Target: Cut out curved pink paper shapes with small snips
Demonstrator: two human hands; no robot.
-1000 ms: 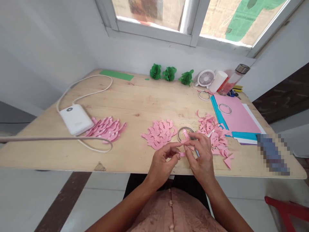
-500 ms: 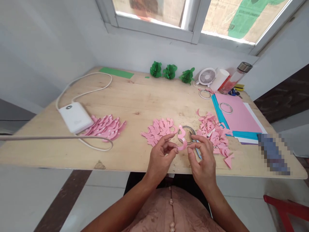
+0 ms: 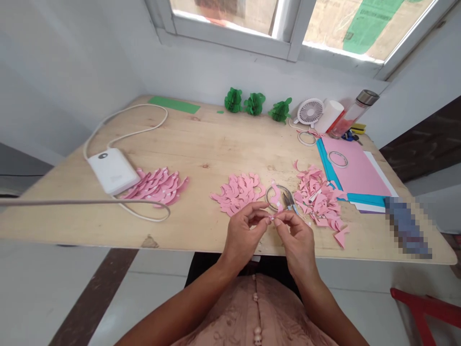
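Between my two hands is a curved pink paper strip (image 3: 275,194) with small white patches on it. My left hand (image 3: 248,230) pinches its near end between thumb and forefinger. My right hand (image 3: 295,235) has its thumb and forefinger closed on the same end, the fingertips almost meeting. Just beyond lie a roll of tape (image 3: 267,191) and scissors (image 3: 289,201), partly hidden by the strip and my fingers. Left of the hands is a heap of wavy pink paper cutouts (image 3: 239,190). Pink paper scraps (image 3: 320,194) are piled to the right.
Farther left, more pink strips (image 3: 162,187) lie beside a white power bank (image 3: 113,170) with a looped cable. Green paper ornaments (image 3: 255,104), a small fan (image 3: 310,113) and a bottle (image 3: 355,115) stand along the back. Coloured paper sheets (image 3: 360,175) lie right.
My right hand has moved left and closed in on the end of the pink strip beside my left fingers. The strip now points more upright, and the scissors show more clearly.
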